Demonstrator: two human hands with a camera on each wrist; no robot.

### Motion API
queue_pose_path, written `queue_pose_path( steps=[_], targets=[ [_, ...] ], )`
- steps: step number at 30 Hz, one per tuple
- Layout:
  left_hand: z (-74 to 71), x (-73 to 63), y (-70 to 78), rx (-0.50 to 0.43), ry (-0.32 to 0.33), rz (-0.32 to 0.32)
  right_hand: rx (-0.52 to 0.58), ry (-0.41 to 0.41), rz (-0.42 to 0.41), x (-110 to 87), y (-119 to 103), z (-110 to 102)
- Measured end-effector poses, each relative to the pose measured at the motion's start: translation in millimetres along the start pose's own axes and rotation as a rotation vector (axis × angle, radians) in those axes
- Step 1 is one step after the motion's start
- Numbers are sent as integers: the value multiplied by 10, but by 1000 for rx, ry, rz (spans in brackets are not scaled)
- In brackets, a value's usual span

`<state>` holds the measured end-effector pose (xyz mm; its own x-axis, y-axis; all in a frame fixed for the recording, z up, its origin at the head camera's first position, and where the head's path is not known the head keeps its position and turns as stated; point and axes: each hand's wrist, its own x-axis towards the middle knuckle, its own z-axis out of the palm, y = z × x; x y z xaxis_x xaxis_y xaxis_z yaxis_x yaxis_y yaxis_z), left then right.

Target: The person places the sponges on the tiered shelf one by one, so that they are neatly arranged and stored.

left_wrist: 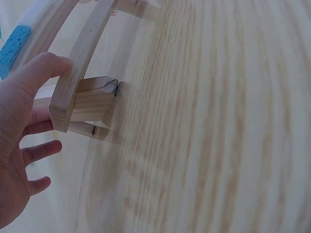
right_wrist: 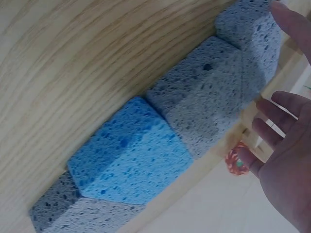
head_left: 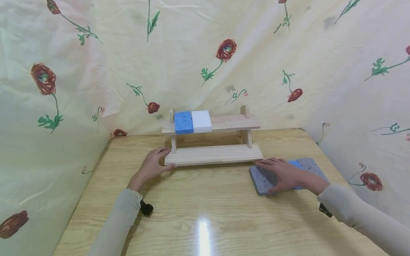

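A small two-tier wooden shelf [head_left: 214, 155] stands at the back of the table. My left hand [head_left: 154, 164] holds the left end of its lower board, with the thumb at the front edge and fingers behind, as the left wrist view also shows. My right hand [head_left: 285, 174] is over a row of sponges at the right, fingers spread. In the right wrist view its thumb is at the end grey sponge [right_wrist: 257, 53]; contact is unclear. Another grey sponge [right_wrist: 201, 97], a blue sponge [right_wrist: 129, 155] and one more grey sponge [right_wrist: 92, 216] continue the row.
On the upper board, a blue sponge [head_left: 183, 122] and a white sponge [head_left: 201, 121] lie side by side at the left. The wood-grain table [head_left: 179, 213] meets a flower-printed cloth [head_left: 179, 64] at the back and sides.
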<state>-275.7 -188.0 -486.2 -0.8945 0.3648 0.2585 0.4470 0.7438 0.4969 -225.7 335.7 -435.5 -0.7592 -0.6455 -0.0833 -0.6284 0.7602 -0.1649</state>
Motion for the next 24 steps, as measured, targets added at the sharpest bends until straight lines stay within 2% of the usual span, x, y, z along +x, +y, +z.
queue_pose_path(
  steps=[8,17,24],
  targets=[
    [5,0,-6,4,27,38,22,-24,39,-33,42,10],
    [11,-1,-5,5,-11,6,23,-52,56,-85,89,46],
    [4,-3,-4,-2,-7,5,39,-49,46,-114,131,62]
  ],
)
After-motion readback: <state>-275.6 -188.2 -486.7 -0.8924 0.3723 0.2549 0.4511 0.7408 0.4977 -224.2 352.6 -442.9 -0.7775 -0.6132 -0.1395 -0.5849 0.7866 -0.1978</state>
